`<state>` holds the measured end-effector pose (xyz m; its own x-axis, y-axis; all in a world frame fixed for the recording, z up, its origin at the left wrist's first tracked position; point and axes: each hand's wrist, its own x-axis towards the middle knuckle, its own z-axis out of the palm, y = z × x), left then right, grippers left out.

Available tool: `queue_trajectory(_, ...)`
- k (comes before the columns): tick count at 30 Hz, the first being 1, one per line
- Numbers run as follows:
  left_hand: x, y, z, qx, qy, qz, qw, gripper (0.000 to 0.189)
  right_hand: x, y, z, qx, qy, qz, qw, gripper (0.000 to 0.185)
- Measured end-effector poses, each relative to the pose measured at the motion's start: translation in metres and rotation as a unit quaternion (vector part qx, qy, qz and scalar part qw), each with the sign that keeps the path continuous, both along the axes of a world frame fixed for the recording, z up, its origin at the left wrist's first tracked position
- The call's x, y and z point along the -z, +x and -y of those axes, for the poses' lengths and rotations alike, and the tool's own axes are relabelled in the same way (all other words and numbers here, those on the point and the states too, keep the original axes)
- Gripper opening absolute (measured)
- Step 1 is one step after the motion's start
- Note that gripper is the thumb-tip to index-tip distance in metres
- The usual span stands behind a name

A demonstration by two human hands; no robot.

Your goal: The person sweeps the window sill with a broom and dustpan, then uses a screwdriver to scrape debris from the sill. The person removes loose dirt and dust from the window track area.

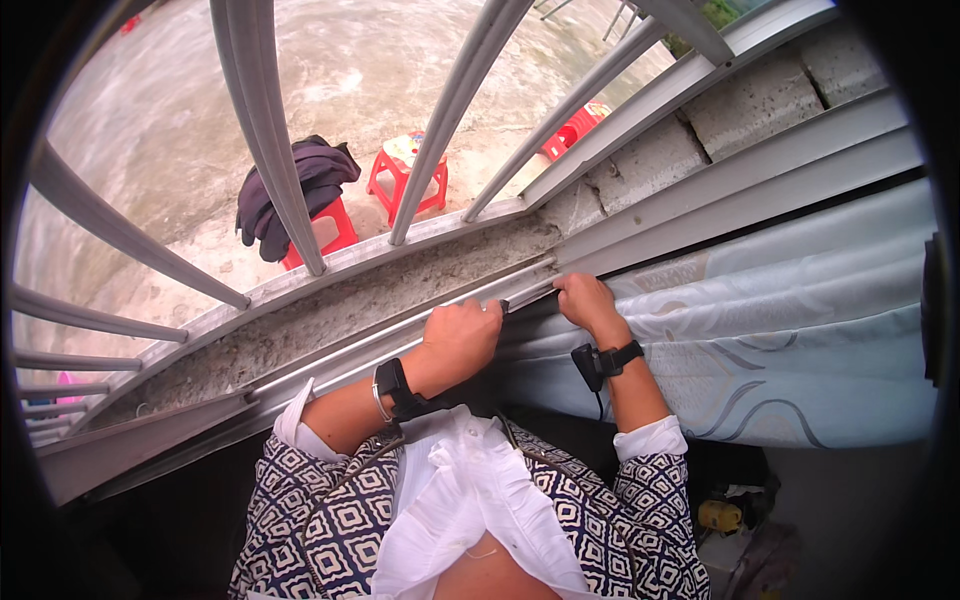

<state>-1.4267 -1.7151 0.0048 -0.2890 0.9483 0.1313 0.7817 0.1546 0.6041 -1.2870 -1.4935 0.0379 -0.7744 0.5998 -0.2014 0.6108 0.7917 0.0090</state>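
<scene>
My left hand (463, 336) is curled in a fist over the inner edge of the metal window track (352, 358). A small dark object (505, 306) pokes out of that fist by the thumb; most of it is covered, so its kind is unclear. At the right end of the open track, where it meets the upright window frame (675, 206), my right hand (589, 301) has its fingers bent against the metal. Whether those fingers pinch anything is hidden. Just beside the right wrist hangs a pale patterned curtain (750, 337).
Metal security bars (450, 112) stand beyond the rough concrete sill (300, 330). Outside on the concrete ground are red plastic stools (409, 176), one with a dark garment (300, 187) draped over it, and a red chair (574, 131). A yellow object (720, 516) lies low at right.
</scene>
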Motion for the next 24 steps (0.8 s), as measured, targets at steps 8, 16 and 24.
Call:
queue_trajectory(8,0.010,-0.004,-0.018,0.025,0.005,0.041,0.999,0.013,-0.033,0.018,0.023,0.046,0.028,-0.218,0.974,0.031)
queue_trajectory(16,0.026,0.005,-0.012,0.004,0.020,0.107,0.994,0.019,-0.039,0.046,0.036,0.067,-0.009,-0.378,0.923,0.036)
queue_trajectory(24,0.000,-0.029,0.005,-0.203,0.204,0.408,0.866,0.032,-0.035,0.059,0.039,0.072,-0.018,-0.372,0.925,0.036)
